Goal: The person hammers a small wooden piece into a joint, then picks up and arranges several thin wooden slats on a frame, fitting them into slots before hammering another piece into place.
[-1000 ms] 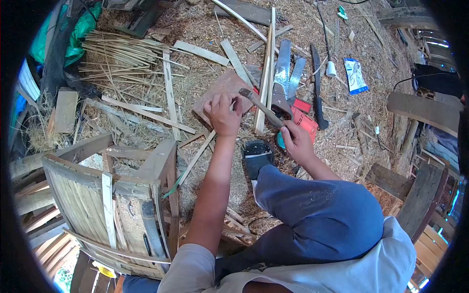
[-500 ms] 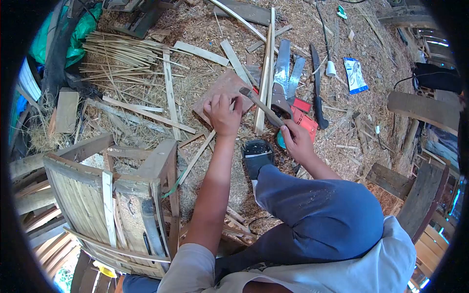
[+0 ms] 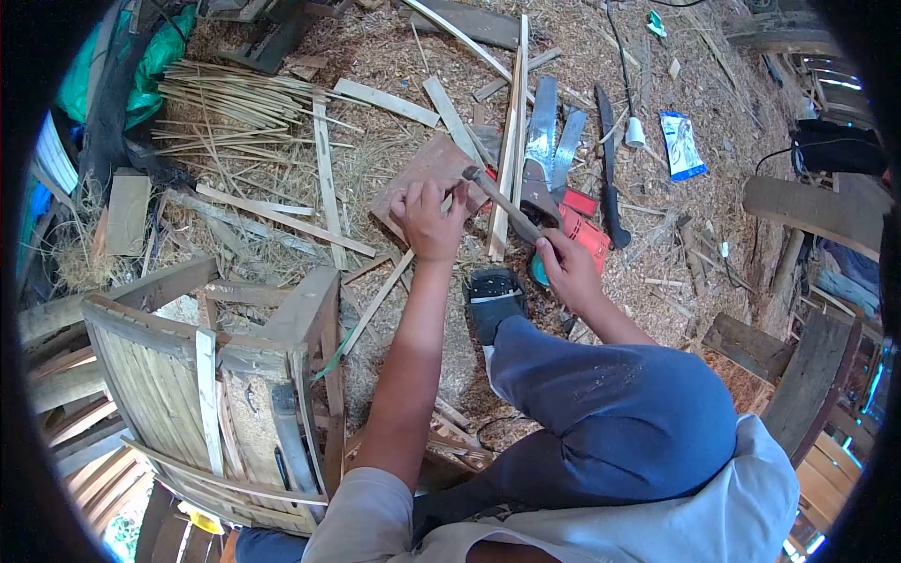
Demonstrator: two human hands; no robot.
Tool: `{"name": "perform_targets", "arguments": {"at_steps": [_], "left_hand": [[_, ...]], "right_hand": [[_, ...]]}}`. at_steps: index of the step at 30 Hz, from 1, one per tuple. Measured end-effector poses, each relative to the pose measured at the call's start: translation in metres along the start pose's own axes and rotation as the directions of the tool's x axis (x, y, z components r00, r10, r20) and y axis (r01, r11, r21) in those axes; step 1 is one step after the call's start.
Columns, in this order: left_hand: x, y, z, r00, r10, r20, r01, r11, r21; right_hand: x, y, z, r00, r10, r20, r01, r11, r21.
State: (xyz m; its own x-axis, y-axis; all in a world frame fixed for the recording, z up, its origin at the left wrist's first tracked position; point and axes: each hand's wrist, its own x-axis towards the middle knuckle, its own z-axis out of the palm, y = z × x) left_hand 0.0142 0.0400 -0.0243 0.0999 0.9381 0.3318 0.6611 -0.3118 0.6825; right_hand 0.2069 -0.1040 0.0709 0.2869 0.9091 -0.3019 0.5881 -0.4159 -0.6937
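Note:
My left hand (image 3: 432, 220) is over a flat reddish-brown board (image 3: 399, 192) on the ground, its fingers pinched together on something too small to make out. My right hand (image 3: 571, 274) grips the wooden handle of a hammer (image 3: 508, 208). The hammer's head is just right of my left fingertips, above the board's right edge. Beside the hammer handle lie a red power tool (image 3: 584, 235) and two saw blades (image 3: 542, 127), partly hidden by the handle and my hand.
A long knife (image 3: 610, 178) with a black handle and a blue-white packet (image 3: 682, 145) lie to the right. Thin sticks (image 3: 244, 98) are piled at upper left. A wooden frame (image 3: 160, 361) stands at lower left. Long strips (image 3: 512, 122) lie beyond the board.
The hammer's head has shifted very slightly, with a small movement of my right hand. My left hand stays almost in the same place over the board.

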Motion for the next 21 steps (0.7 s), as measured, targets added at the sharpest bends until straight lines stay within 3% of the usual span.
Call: {"name": "perform_targets", "arguments": {"at_steps": [6, 9, 12, 21], "left_hand": [[0.003, 0.010, -0.007, 0.994, -0.065, 0.090, 0.063, 0.998, 0.022], [0.009, 0.003, -0.010, 0.996, 0.038, 0.086, -0.031, 0.996, -0.078], [0.003, 0.002, -0.012, 0.992, 0.034, 0.124, -0.038, 0.999, 0.032], [-0.002, -0.005, -0.017, 0.983, 0.051, 0.174, -0.064, 0.995, 0.072]], "right_hand": [[-0.003, 0.005, 0.003, 0.998, 0.040, -0.041, -0.036, 0.994, 0.107], [-0.003, 0.004, 0.002, 0.999, 0.045, -0.031, -0.042, 0.997, 0.066], [-0.005, -0.002, 0.002, 0.999, 0.004, -0.043, -0.002, 0.998, 0.062], [-0.004, -0.001, 0.001, 0.999, -0.031, -0.025, 0.032, 0.999, 0.022]]}}
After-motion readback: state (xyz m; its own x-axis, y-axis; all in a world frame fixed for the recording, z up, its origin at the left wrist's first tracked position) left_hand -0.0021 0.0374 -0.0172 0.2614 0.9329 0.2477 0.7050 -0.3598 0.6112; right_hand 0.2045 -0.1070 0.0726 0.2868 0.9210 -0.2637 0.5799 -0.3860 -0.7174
